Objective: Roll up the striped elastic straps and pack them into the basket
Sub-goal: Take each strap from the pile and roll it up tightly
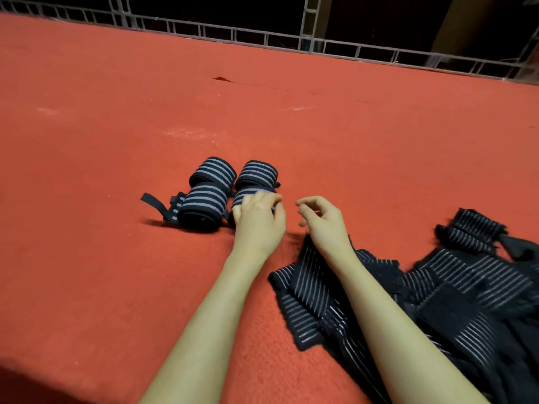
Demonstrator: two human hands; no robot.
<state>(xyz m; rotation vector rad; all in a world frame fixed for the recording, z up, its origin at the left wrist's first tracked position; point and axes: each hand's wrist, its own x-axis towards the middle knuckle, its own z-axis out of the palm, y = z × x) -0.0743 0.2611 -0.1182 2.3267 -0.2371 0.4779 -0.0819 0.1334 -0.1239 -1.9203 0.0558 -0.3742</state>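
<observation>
Four rolled straps (233,189) grouped; left grip (258,218) grasps one, right grip (320,218) released.

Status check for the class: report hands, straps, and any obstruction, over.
Left hand curled on near-right rolled strap; right hand loosely curled, empty. Four rolls grouped. Unrolled strap pile waits at right. No basket in view; nothing blocking.

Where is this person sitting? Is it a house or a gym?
Hard to say; perhaps a workroom or a stall. There is a broad red felt mat, a metal railing with darkness behind, and a pile of striped straps waiting to be rolled.
</observation>
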